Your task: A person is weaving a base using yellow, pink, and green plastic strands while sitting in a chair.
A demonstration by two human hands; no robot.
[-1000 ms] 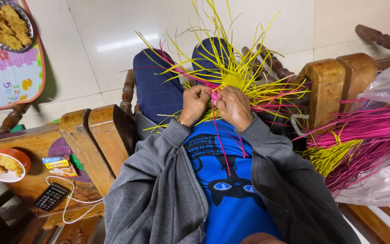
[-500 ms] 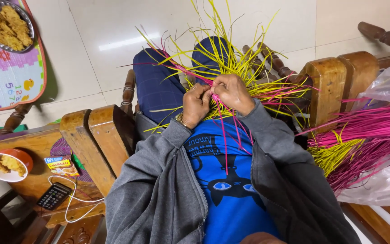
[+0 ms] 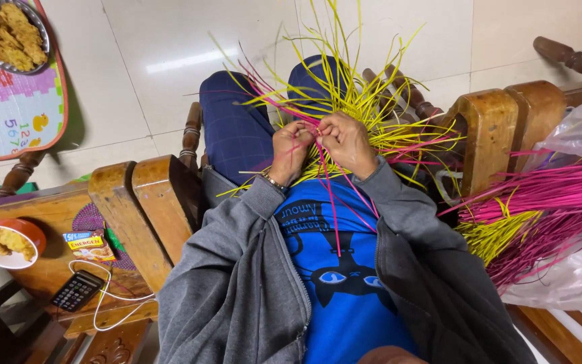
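A woven piece of thin yellow and pink strips (image 3: 365,101) rests on my lap, its loose ends fanning out in all directions. My left hand (image 3: 291,152) and my right hand (image 3: 346,140) meet at the near edge of the weave, both pinching strips. Pink strands (image 3: 335,202) hang from my fingers down over my blue shirt. I wear a grey zipped jacket and sit in a wooden armchair (image 3: 146,202).
A clear plastic bag (image 3: 574,222) of pink and yellow strips lies at my right. On the left wooden table sit a bowl of fried food (image 3: 5,243), a sachet (image 3: 89,244) and a phone with white cable (image 3: 77,290). A tray of fried snacks (image 3: 9,30) stands on a colourful mat.
My hands have shifted slightly while working the strips, and the hanging pink strands have swung a little. The view has tilted slightly.
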